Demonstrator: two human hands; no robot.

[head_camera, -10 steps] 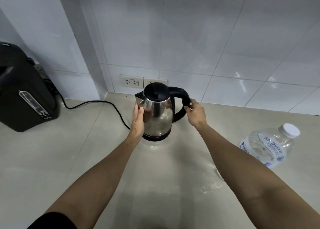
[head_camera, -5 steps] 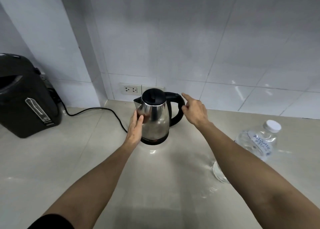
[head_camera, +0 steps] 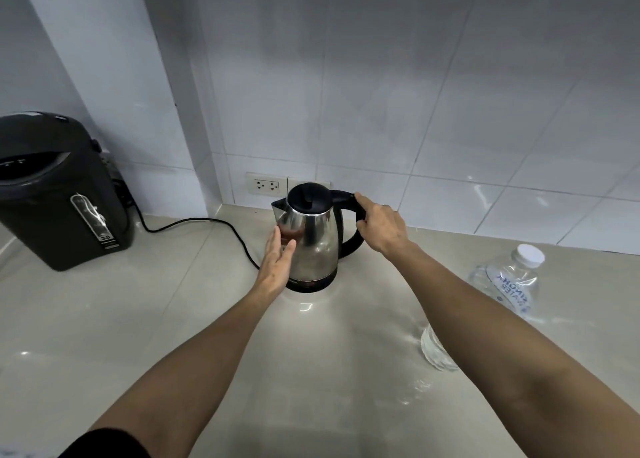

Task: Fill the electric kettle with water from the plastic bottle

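Note:
A stainless-steel electric kettle (head_camera: 313, 239) with a black lid and black handle stands upright on the counter near the wall, lid down. My left hand (head_camera: 277, 263) lies flat against its left side, fingers straight. My right hand (head_camera: 381, 225) rests on the top of the black handle, fingers curled over it. A clear plastic water bottle (head_camera: 502, 291) with a white cap lies on its side at the right, partly hidden behind my right forearm.
A black hot-water dispenser (head_camera: 59, 190) stands at the left, and a black cord (head_camera: 207, 229) runs across the counter toward the kettle. A wall socket (head_camera: 266, 185) sits just behind the kettle. The beige counter (head_camera: 104, 336) meets a white tiled wall.
My right hand let go of the handle's side, lifted with a finger out, and now sits on the handle's top. My left hand stays on the kettle's side. The view has tilted upward.

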